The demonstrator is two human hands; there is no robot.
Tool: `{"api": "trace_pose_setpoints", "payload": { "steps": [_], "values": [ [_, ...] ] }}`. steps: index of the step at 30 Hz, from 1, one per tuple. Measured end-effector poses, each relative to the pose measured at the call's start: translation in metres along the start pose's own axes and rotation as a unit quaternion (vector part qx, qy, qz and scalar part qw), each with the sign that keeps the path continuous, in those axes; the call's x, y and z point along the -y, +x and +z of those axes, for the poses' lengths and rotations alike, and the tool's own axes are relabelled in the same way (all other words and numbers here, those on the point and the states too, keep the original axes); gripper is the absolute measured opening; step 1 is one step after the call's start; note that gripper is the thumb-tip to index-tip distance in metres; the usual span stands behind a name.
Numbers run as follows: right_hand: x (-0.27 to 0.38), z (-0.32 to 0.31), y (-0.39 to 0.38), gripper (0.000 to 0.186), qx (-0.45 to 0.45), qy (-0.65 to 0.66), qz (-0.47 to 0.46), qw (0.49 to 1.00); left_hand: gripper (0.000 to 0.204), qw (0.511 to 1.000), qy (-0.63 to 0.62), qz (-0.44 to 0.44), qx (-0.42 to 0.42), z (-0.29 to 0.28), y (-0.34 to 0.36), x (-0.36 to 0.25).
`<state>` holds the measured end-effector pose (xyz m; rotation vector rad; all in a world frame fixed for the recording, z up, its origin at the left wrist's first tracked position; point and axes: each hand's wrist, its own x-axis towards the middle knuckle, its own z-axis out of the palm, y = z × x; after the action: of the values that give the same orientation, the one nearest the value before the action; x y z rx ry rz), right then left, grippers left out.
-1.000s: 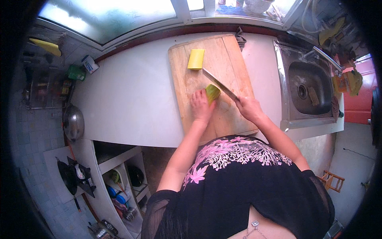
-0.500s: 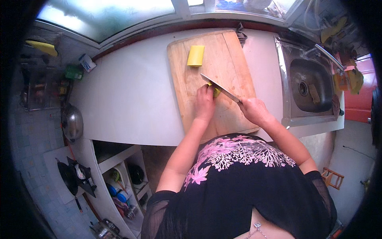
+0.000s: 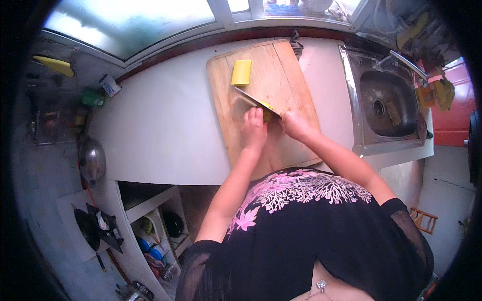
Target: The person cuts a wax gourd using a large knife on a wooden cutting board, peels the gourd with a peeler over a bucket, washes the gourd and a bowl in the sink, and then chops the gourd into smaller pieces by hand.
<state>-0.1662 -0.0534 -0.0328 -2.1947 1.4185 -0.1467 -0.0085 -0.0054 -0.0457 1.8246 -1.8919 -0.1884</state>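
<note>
I have my left hand (image 3: 254, 131) gripping a green-yellow piece (image 3: 268, 117), apparently part-sliced, and my right hand (image 3: 296, 125) clenching the knife (image 3: 253, 99) against it; the yellow chunk (image 3: 241, 73) lies unsliced.

We see 1 large frosted window (image 3: 133, 27) bright with daylight above a white counter (image 3: 165, 115), with a dark red strip (image 3: 175, 51) along its back edge. At right we find a steel sink (image 3: 384, 146), a red panel (image 3: 448, 125) and a small wooden stool (image 3: 426, 215). Left, we notice bluish tiles (image 3: 42, 205) and open shelves (image 3: 152, 203).
</note>
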Motion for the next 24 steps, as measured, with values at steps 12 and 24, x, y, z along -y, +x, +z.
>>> {"api": "trace_pose_setpoints", "payload": {
  "steps": [12, 24],
  "values": [
    [0.026, -0.059, -0.032, 0.023, 0.069, -0.055, -0.018, 0.996, 0.045, 0.997, -0.061, -0.043, -0.006, -0.006, -0.008, 0.009],
    [0.027, -0.020, 0.000, 0.023, 0.086, -0.004, 0.018, 0.996, 0.049, 0.997, -0.035, -0.061, 0.023, -0.007, -0.008, 0.001]
  ]
}}
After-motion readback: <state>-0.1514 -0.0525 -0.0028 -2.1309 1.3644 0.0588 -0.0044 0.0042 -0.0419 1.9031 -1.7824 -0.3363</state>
